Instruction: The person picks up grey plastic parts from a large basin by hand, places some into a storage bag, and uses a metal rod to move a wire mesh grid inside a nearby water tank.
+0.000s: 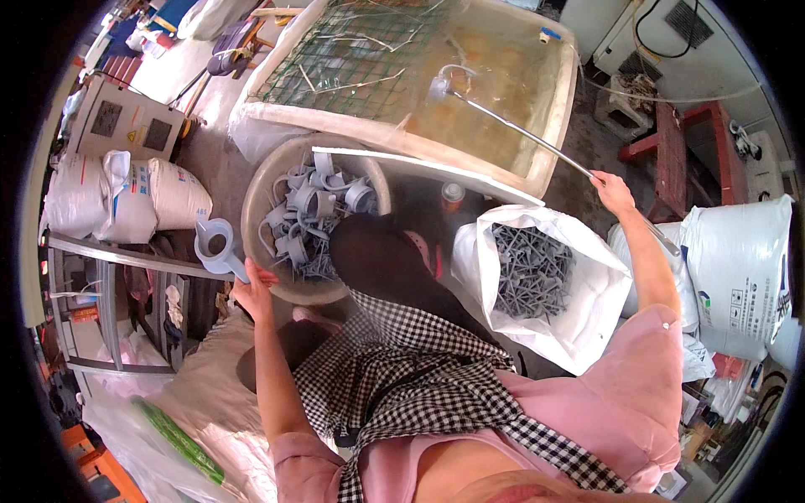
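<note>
My left hand (254, 287) is closed on the handle end of a grey plastic ring-shaped part (220, 243), held up left of a round basin (248, 214). In that basin lies a heap of grey plastic parts (314, 201), several with rings and handles. My right hand (615, 193) grips a long metal rod (520, 128). It slants to the far left over a water tank (377, 127). At the rod's far end, in the water, is a pale piece (439, 85); whether it is hooked on I cannot tell.
An open white sack (599, 285) full of small grey plastic pieces (532, 272) stands right of my legs. A white board (428, 170) runs along the tank's near side, with a can (453, 194) beside it. Green netting (335, 59) covers the tank's left part. Full sacks (738, 272) stand at right.
</note>
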A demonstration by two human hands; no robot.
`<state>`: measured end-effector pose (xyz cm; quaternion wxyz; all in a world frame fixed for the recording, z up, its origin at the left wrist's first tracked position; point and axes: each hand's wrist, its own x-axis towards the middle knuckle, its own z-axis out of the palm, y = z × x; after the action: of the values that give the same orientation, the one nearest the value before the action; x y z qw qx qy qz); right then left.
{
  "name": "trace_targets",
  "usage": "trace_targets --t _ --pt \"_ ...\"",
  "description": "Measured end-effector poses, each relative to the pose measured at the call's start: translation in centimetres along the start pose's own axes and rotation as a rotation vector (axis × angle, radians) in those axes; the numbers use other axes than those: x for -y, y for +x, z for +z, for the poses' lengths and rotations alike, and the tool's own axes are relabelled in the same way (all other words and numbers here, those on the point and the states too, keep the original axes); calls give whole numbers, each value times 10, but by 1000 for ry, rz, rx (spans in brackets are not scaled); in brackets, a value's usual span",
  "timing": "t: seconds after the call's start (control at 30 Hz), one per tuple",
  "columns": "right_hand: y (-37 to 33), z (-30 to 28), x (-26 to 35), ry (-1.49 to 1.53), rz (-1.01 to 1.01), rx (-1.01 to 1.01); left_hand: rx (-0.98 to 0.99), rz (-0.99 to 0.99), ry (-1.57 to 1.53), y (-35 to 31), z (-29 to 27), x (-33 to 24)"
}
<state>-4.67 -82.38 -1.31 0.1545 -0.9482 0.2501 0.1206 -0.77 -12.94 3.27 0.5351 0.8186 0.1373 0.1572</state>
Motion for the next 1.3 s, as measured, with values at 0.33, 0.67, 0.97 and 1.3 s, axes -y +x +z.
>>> trace_targets --t 0.33,0.67,0.97,1.3 --pt "97 57 70 51 -176 42 -36 -73 30 6 6 14" --pt "203 140 158 222 -320 -20 -165 -217 13 14 4 35" --pt "281 163 275 143 -433 111 -139 -323 66 22 11 38" --pt "231 115 185 199 -501 55 -190 -227 122 7 -23 41"
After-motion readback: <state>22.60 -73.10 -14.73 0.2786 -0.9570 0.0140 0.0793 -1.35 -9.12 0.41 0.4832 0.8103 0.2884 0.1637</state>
